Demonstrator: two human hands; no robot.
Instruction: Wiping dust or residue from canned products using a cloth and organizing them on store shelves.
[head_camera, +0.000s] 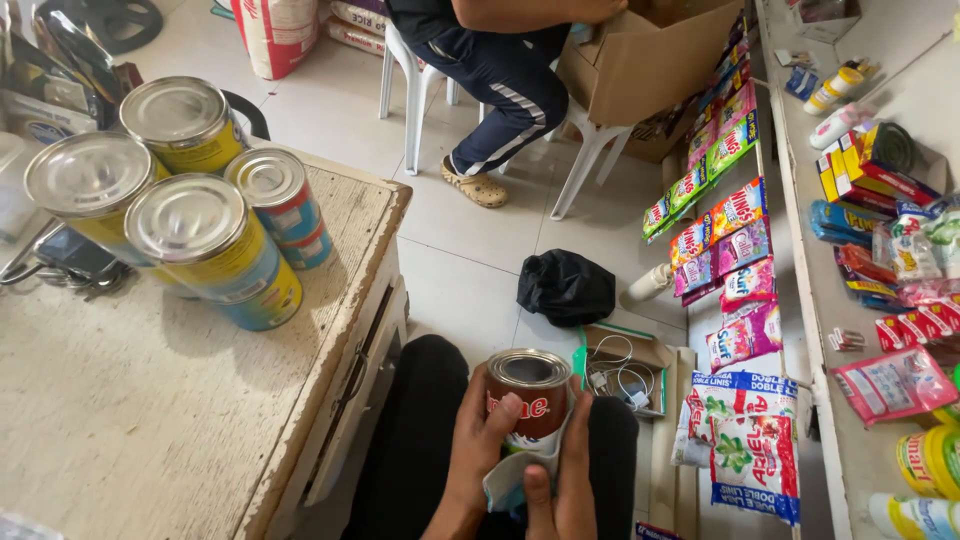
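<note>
**Can and cloth in both hands, over lap**

Left hand (483, 445) wraps a brown-labelled can (527, 395), upright over the lap. Right hand (560, 490) grips a pale cloth (510, 480) against the can's base. Left: bench (150, 420) with 4 tins (205, 245). Beyond: black bag (566, 287) on floor, seated person (500, 70).

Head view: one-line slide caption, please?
Both hands, left and right, hold a brown-labelled metal can and pale cloth over the lap.
</note>
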